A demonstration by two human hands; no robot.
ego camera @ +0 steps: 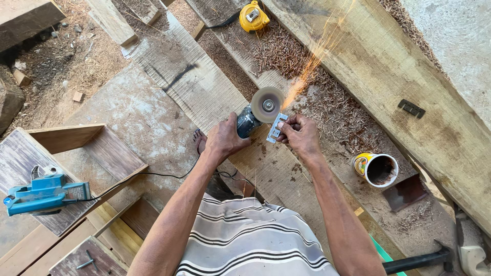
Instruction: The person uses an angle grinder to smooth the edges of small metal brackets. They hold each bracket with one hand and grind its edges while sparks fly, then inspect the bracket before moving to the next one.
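Note:
My left hand (224,138) grips the dark body of an angle grinder (248,120). Its grey disc (267,105) spins against the edge of a flat metal blade (276,128) with several slots. My right hand (300,134) pinches that blade and holds it against the disc. Orange sparks (309,71) fly up and to the right over a long wooden plank (194,82). The grinder's black cord (153,174) runs left from under my left wrist.
A blue electric planer (43,194) rests on a wooden box at the left. An open tin can (377,168) stands right of my forearm. A yellow tool (253,16) lies at the top. Wood shavings (332,102) cover the planks; a thick beam (399,76) crosses the right.

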